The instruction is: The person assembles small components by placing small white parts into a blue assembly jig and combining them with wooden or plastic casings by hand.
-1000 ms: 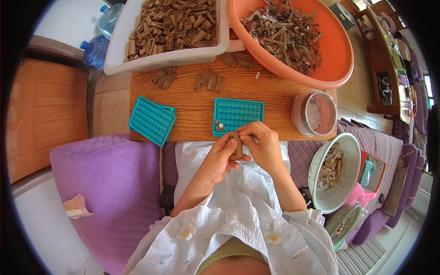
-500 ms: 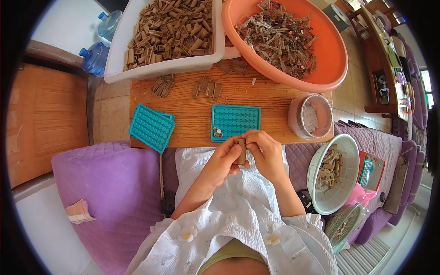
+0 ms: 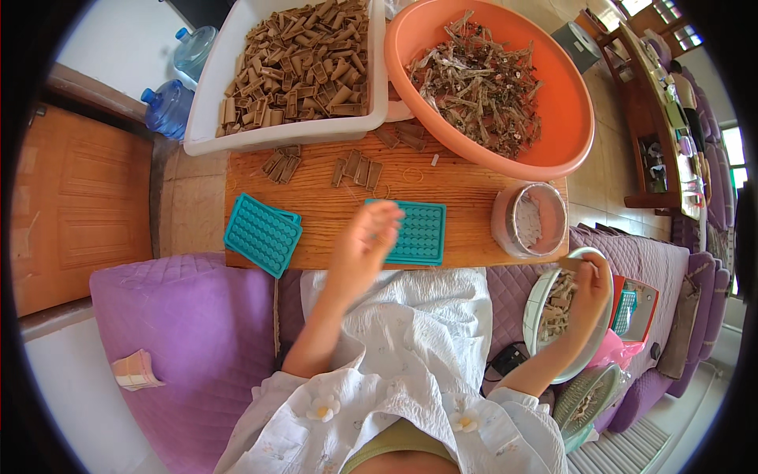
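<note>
My left hand (image 3: 365, 243) hovers over the left part of a teal tray (image 3: 420, 235) with rows of round hollows. Motion blurs its fingers, so what they hold, if anything, does not show. It hides the tray corner where small silvery round parts lay. Off to the right, my right hand (image 3: 591, 288) is above the pale green basin (image 3: 539, 316), its fingers bent and partly turned from view. Inside that basin lie several brown plastic casings (image 3: 560, 304) and thin scraps.
On the wooden table (image 3: 316, 213) stand a white bin (image 3: 284, 141) of brown casings, an orange basin (image 3: 570, 118) of tangled clear-and-metal parts and a clear tub (image 3: 505, 221). Stacked teal trays (image 3: 264, 235) lie left; loose casings (image 3: 359, 170) lie behind. A red box (image 3: 643, 304) sits right.
Both hands were together around a brown casing at the table edge. They have parted: my right hand swung right to the green basin, my left rose over the tray. The casing no longer shows between them.
</note>
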The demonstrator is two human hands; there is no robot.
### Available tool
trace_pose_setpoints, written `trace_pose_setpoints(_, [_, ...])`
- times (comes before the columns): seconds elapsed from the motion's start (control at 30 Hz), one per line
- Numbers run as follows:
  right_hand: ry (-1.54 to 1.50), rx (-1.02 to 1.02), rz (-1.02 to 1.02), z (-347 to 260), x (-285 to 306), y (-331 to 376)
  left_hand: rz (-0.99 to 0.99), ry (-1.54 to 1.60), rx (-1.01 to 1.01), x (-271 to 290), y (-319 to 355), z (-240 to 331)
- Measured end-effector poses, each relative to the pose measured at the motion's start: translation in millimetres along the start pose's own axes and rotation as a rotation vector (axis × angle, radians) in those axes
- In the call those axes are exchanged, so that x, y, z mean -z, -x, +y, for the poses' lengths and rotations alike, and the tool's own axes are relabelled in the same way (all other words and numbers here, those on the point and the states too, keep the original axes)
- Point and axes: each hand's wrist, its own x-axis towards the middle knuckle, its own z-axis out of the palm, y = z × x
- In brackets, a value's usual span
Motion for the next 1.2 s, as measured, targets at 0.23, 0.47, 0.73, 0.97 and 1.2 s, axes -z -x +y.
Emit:
trace_pose_setpoints(0.23, [0.819, 0.097, -0.287, 38.6, 44.8, -14.4, 0.553, -1.259, -0.177, 96.6, -38.4, -0.4])
trace_pose_setpoints(0.47, [0.225, 0.321, -0.326, -71.7, -63.4, -104.2, 0.640, -1.565, 0.051, 121.4, -65.6, -1.7])
trace_pose_setpoints(0.73, [0.501, 0.472, -0.628, -31.5, -205.3, -244.7, 0.526, -1.651, 0.096, 126.9, -80.7, -8.1])
trace_pose_setpoints(0.97, [0.559, 0.377, -0.654, -42.0, -216.2, -253.8, 0.619, -1.443, -0.152, 134.3, -72.8, -2.3])
trace_pose_setpoints(1.2, [-1.005, -0.176, -0.482, -76.0, -176.3, -236.3, 0.520, -0.619, -0.113, 118.4, -55.4, 12.2])
